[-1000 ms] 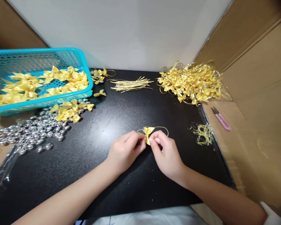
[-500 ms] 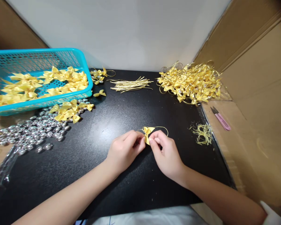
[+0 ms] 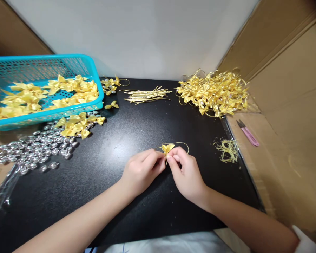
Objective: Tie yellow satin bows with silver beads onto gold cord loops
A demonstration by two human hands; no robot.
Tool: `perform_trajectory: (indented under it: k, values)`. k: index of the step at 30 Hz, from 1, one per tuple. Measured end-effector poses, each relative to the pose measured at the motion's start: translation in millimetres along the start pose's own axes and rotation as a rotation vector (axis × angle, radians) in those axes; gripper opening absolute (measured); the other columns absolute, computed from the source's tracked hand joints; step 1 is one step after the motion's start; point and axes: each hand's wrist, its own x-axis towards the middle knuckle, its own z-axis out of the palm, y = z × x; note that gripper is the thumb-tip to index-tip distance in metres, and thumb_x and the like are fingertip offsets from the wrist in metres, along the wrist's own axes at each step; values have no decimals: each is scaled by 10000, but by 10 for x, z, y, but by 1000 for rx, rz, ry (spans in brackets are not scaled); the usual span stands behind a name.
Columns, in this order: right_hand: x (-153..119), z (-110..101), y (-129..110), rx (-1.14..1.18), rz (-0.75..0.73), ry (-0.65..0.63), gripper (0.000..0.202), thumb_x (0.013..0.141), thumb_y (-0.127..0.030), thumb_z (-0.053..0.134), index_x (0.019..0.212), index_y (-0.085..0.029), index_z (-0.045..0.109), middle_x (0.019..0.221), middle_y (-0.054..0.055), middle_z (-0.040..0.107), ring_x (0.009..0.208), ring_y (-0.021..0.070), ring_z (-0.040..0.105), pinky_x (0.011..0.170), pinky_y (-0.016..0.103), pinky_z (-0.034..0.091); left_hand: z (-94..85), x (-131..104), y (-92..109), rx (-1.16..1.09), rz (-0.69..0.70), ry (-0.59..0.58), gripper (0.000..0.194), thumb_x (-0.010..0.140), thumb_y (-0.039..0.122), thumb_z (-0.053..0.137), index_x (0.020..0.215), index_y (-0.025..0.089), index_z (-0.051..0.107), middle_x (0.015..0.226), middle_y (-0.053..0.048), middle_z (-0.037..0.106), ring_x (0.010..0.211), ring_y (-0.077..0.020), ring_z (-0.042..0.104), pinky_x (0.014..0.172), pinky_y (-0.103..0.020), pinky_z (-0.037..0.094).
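Note:
Between my two hands, just above the black tabletop (image 3: 147, 130), is a yellow ribbon bow (image 3: 168, 148). A thin gold cord (image 3: 183, 144) loops out behind it to the right. My left hand (image 3: 144, 168) is closed in a pinch at the bow's left side. On the other side my right hand (image 3: 185, 172) pinches the bow's lower right part with thumb and forefinger. The fingers hide the lower half of the bow.
A turquoise basket (image 3: 99, 84) of yellow bows stands at the left, with silver beads (image 3: 42, 147) before it. Gold cords (image 3: 147, 95) lie at the back. Finished-looking bows (image 3: 213, 93) are heaped back right, near cord scraps (image 3: 228, 150) and pink snips (image 3: 249, 134).
My left fingers have shifted slightly right, closer to my right fingertips. Less of the bow's lower part shows between them. The things around have stayed put.

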Motion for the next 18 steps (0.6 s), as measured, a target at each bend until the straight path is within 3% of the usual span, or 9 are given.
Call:
perform_trajectory:
  k: [2,5,7,11,13,18]
  values:
    - [-4,-2,12,22,4,12,131,922,-234,476,809,-190,524,674,-16,580,578,102,535,558,214,378,-20,6,8,-67,-63,39,89,838,103,607,877,172,568,739,2,602,670,-109,581,621,-203,483]
    - [0,-9,26,43,-9,48,125,924,-247,481,818,-195,523,627,-35,539,528,93,482,513,212,346,-45,13,21,-187,-296,194,337,755,193,698,1041,169,522,1044,-88,541,882,-175,564,708,-277,524]
    - [7,-12,27,60,-35,70,118,923,-241,487,820,-198,522,608,-44,524,516,89,469,507,207,347,-52,17,38,-372,-484,167,397,761,259,703,1096,169,512,1105,-105,506,886,-180,563,692,-290,529]
    - [18,-7,14,131,-98,73,94,920,-217,500,832,-196,525,683,-22,600,589,92,565,562,196,425,-44,42,97,-899,-758,-190,191,856,320,618,951,154,615,830,-32,593,719,-132,569,652,-252,497]
    - [22,-2,5,153,-119,57,96,923,-218,505,833,-196,529,689,-19,611,607,95,592,578,195,451,-34,56,113,-1010,-833,-204,181,849,327,635,842,147,650,744,-11,598,684,-115,553,660,-234,480]
    - [35,-18,-6,104,-144,35,69,909,-203,526,847,-190,554,675,-21,618,604,96,601,591,199,470,-15,47,60,-1067,-954,-107,217,810,340,696,715,146,673,649,15,594,629,-88,528,635,-201,442]
